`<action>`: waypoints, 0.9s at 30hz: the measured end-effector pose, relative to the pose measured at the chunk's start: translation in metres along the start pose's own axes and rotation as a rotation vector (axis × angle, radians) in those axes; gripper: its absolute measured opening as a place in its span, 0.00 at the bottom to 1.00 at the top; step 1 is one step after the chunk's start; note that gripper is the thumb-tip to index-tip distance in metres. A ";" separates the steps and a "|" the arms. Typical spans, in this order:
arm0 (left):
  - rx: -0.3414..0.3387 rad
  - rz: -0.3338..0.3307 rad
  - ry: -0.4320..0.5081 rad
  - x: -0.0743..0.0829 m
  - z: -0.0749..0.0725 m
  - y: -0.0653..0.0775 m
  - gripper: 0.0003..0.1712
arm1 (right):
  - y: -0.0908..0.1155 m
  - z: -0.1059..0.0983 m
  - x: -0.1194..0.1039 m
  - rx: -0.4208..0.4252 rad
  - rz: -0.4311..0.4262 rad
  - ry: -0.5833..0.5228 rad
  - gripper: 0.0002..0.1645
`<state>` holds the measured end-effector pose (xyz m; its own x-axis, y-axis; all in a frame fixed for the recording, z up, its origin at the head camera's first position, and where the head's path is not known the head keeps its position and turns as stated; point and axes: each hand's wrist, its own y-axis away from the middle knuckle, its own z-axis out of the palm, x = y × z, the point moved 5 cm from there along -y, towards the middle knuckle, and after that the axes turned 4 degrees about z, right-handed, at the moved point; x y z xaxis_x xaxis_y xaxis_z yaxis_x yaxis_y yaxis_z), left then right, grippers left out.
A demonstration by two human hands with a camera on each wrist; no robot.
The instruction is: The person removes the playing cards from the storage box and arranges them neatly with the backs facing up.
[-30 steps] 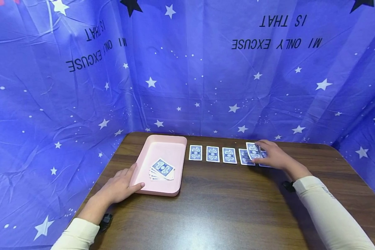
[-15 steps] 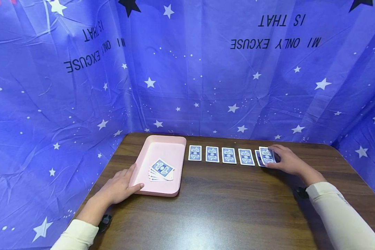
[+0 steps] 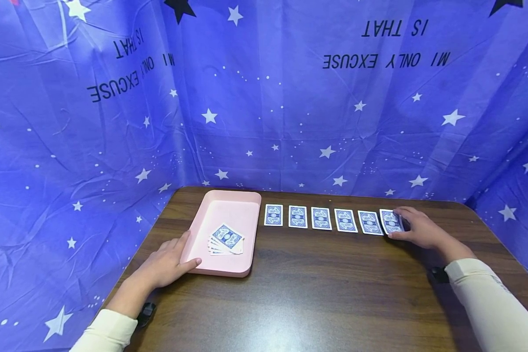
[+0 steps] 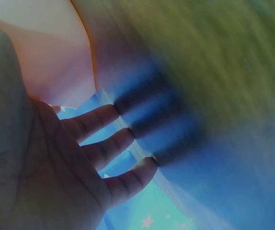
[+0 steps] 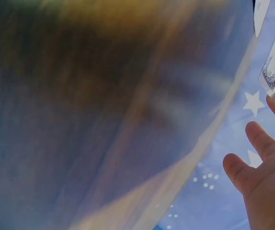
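Note:
At the right end of a row of face-down playing cards, my right hand (image 3: 422, 232) pinches one blue-backed playing card (image 3: 390, 221) between its thumb and fingers. That card is slightly bowed, and its left edge is close beside the neighbouring card (image 3: 370, 223). A corner of the held playing card (image 5: 271, 72) shows at the fingertips in the right wrist view. My left hand (image 3: 165, 261) rests against the left side of a pink tray (image 3: 254, 230), its thumb over the near rim. Straight, spread fingers (image 4: 120, 184) show in the left wrist view. A fanned card pile (image 3: 226, 238) lies inside the tray.
The other cards in the row, such as the leftmost card (image 3: 274, 215), lie spaced along the back of the brown wooden table (image 3: 308, 283). A blue star-patterned curtain (image 3: 290, 122) hangs behind the table and along its sides.
My right hand has carried its card rightward, from over the fourth and fifth cards to beyond the fifth, which now shows fully. My left hand and the tray stay in place.

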<state>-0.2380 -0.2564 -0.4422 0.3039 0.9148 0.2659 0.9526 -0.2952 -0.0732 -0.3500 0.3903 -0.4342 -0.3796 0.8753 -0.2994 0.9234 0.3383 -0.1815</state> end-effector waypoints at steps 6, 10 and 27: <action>0.004 0.001 0.001 -0.001 -0.001 -0.001 0.56 | 0.001 -0.001 0.006 0.016 -0.025 0.010 0.47; 0.004 0.002 0.004 -0.002 0.000 -0.002 0.56 | 0.001 0.001 0.010 -0.004 -0.006 0.022 0.48; -0.001 -0.005 0.003 -0.004 0.002 -0.001 0.56 | -0.004 0.006 0.012 -0.066 0.050 0.022 0.49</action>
<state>-0.2399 -0.2590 -0.4449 0.2994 0.9154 0.2690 0.9540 -0.2912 -0.0709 -0.3587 0.3971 -0.4426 -0.3319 0.8990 -0.2859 0.9433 0.3151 -0.1042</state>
